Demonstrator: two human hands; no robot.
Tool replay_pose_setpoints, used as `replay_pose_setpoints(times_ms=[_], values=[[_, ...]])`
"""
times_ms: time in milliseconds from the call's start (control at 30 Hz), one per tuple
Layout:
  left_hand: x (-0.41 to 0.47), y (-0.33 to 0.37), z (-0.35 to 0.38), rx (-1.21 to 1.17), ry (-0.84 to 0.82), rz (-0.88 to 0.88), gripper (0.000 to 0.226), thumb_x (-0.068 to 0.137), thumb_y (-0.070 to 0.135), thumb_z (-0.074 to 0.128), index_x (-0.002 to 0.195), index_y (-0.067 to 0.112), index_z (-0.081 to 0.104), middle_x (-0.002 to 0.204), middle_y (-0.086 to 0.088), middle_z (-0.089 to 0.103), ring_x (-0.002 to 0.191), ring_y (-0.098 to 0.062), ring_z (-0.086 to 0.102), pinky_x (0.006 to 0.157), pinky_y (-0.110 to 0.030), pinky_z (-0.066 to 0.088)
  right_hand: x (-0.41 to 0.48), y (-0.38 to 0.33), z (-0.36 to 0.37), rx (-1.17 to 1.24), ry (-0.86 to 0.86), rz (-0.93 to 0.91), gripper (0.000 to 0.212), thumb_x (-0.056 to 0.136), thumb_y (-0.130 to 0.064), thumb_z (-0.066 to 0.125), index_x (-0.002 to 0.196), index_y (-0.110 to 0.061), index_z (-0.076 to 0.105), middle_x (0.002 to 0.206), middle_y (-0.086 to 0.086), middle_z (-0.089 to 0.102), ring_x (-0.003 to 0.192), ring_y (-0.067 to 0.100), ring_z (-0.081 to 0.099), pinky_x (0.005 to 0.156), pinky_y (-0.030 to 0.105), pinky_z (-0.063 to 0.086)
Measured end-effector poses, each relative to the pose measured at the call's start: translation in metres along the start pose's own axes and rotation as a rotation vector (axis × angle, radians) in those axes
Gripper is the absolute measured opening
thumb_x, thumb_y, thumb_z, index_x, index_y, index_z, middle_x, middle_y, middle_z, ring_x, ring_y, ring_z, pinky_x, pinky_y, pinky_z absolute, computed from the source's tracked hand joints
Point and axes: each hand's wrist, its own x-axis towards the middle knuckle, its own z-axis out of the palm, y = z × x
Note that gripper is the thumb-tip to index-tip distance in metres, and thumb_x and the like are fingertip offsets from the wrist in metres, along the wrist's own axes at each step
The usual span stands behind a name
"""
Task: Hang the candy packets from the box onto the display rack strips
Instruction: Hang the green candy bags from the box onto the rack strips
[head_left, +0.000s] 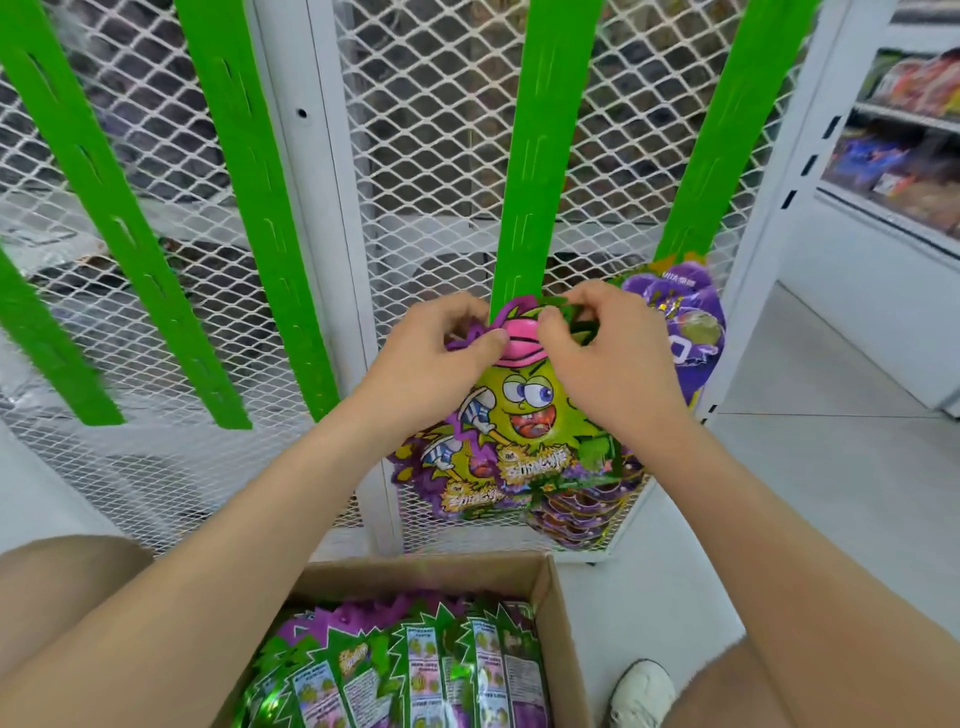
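1. Packet (511, 395) held up flat against the low end of the strip (524, 208), right of centre, far beyond the box (415, 577); top at the strip, body hanging free below.
2. Left hand (441, 353): thumb and curled fingers pinching the packet's top-left edge, beside the printed pink cap.
3. Right hand (597, 348): thumb and fingertips pinching the top edge just to the right, right at the strip. Hang hole hidden under the fingers, so cannot tell whether already hooked.
4. Probably light: thin glossy film, limp, bending easily, likely slick under dry fingers. Jagged cut outline, so corners apt to snag.
5. Best taken at the flat sealed header, 1 pinch on each side of the hole, as done here; lower down, only bulging contents and no firm edge.
6. Likely risks: tearing the header if tugged hard, or the thin strip swaying away under pressure. Gentle, steady push advised.
7. Nearby: a stack (576, 519) of like packets hanging lower right, touching the held 1; a purple bag (685, 317) on the right strip (727, 156); many spares (415, 670) on edge in the box, near.
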Motion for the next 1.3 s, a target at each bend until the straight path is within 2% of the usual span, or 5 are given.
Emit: replay_pose_setpoints(times_ms=[233, 500, 1000, 1133, 1300], values=[[-0.010, 0.005, -0.011, -0.226, -0.161, -0.120, 0.013, 0.103, 0.022, 0.067, 0.112, 0.015, 0.074, 0.113, -0.017, 0.075, 0.106, -0.031, 0.073, 0.103, -0.045, 0.056, -0.008, -0.007, 0.008, 0.035, -0.005, -0.009, 0.028, 0.098, -0.037, 0.064, 0.077, -0.018, 0.059, 0.060, -0.007, 0.054, 0.061, 0.010, 0.053, 0.063, 0.029, 0.027], [-0.014, 0.001, -0.021, -0.290, -0.206, -0.171, 0.020, 0.107, 0.029, 0.059, 0.111, 0.017, 0.074, 0.103, 0.003, 0.074, 0.087, -0.005, 0.067, 0.072, -0.012, 0.050, -0.018, 0.001, 0.016, 0.035, -0.166, 0.002, 0.035, 0.092, -0.033, 0.071, 0.069, -0.009, 0.060, 0.056, 0.004, 0.056, 0.057, 0.021, 0.051, 0.058, 0.034, 0.033], [-0.014, 0.008, -0.029, -0.532, -0.230, -0.380, 0.019, 0.104, 0.005, 0.054, 0.100, 0.009, 0.073, 0.100, -0.020, 0.075, 0.086, -0.032, 0.072, 0.085, -0.042, 0.063, -0.020, -0.011, 0.010, 0.112, -0.029, -0.077, 0.029, 0.096, -0.033, 0.067, 0.071, -0.019, 0.061, 0.054, -0.009, 0.050, 0.057, 0.008, 0.049, 0.059, 0.026, 0.036], [-0.010, 0.005, -0.031, -0.613, -0.247, -0.490, 0.046, 0.102, 0.031, 0.057, 0.134, -0.002, 0.063, 0.125, -0.024, 0.071, 0.104, -0.032, 0.069, 0.107, -0.056, 0.053, -0.019, -0.013, 0.014, 0.086, 0.001, -0.074, 0.033, 0.097, -0.035, 0.063, 0.071, -0.014, 0.059, 0.056, -0.004, 0.050, 0.062, 0.022, 0.050, 0.063, 0.039, 0.041], [-0.013, 0.008, -0.029, -0.580, -0.256, -0.437, 0.037, 0.105, 0.043, 0.055, 0.117, 0.014, 0.075, 0.107, -0.005, 0.077, 0.099, -0.026, 0.071, 0.101, -0.047, 0.057, -0.018, -0.014, 0.012, 0.108, 0.007, -0.020, 0.037, 0.097, -0.028, 0.066, 0.065, -0.014, 0.054, 0.046, -0.007, 0.046, 0.051, 0.011, 0.045, 0.054, 0.016, 0.029]])
